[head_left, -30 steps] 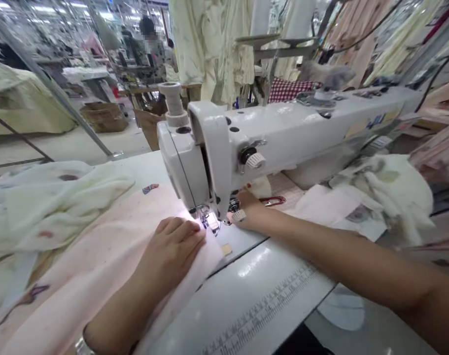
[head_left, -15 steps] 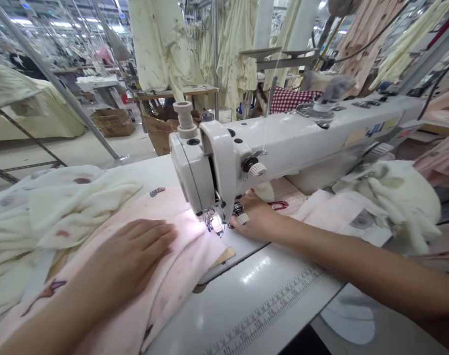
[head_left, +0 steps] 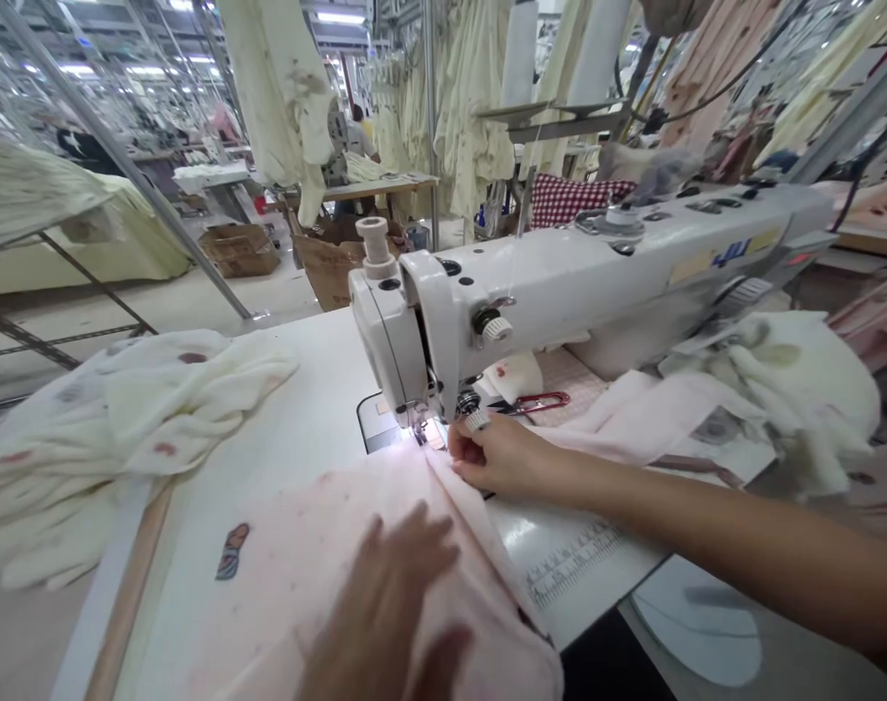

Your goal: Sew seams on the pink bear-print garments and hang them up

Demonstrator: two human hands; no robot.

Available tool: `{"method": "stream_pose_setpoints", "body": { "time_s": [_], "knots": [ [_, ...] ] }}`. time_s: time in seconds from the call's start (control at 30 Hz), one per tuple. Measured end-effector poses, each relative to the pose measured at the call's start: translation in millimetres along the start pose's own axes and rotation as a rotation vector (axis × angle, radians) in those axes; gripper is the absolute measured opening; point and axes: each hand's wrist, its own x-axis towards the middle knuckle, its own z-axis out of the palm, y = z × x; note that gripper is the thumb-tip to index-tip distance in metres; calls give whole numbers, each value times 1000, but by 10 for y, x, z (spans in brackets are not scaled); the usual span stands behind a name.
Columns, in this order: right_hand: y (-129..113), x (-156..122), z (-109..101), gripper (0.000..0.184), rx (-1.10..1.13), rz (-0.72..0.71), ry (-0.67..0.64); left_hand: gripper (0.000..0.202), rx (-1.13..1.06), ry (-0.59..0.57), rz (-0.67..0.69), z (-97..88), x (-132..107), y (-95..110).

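Note:
A pale pink printed fabric [head_left: 304, 565] lies on the white sewing table [head_left: 304, 409] in front of the white sewing machine [head_left: 560, 273]. My left hand [head_left: 391, 604] rests flat on the pink fabric near the bottom edge, fingers spread, partly blurred. My right hand [head_left: 494, 453] is closed in a pinch on the fabric's edge just right of the needle and presser foot [head_left: 421, 428], which a small lamp lights.
A heap of cream printed fabric [head_left: 122, 428] lies at the left. Red-handled thread snips [head_left: 535, 401] sit behind my right hand. More pink and cream cloth [head_left: 742, 389] is piled at right. Hanging garments, a cardboard box [head_left: 239, 248] and other workstations fill the background.
The pink fabric has been pulled back toward me, out from under the presser foot. My left hand slid down and back with it. My right hand came forward from behind the needle to pinch the edge.

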Motion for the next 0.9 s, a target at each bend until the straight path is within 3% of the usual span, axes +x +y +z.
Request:
{"method": "stream_pose_setpoints", "body": {
  "time_s": [0.07,0.17,0.27,0.4,0.47,0.6,0.73,0.9],
  "knots": [
    [82,13,-21,10,-50,-21,56,25,15,28,53,-23,213,-210],
    [186,14,-88,13,-141,-54,142,32,133,-52,81,84,296,-411],
    [166,-52,-127,15,-165,-92,201,33,144,-148,55,148,289,-457],
    [-54,-214,-80,22,-106,-141,264,27,64,-245,42,78,402,-479],
    [-173,-295,-51,27,-119,-173,212,27,54,-242,33,87,450,-483],
    [-259,-406,-20,50,-71,-276,9,35,16,-114,-23,211,438,-456],
    [-108,-439,-6,74,-78,-174,-234,30,55,-99,-2,244,407,-448],
    [29,-428,-33,77,-76,-161,-290,33,92,-135,22,194,410,-469]
  ]
}}
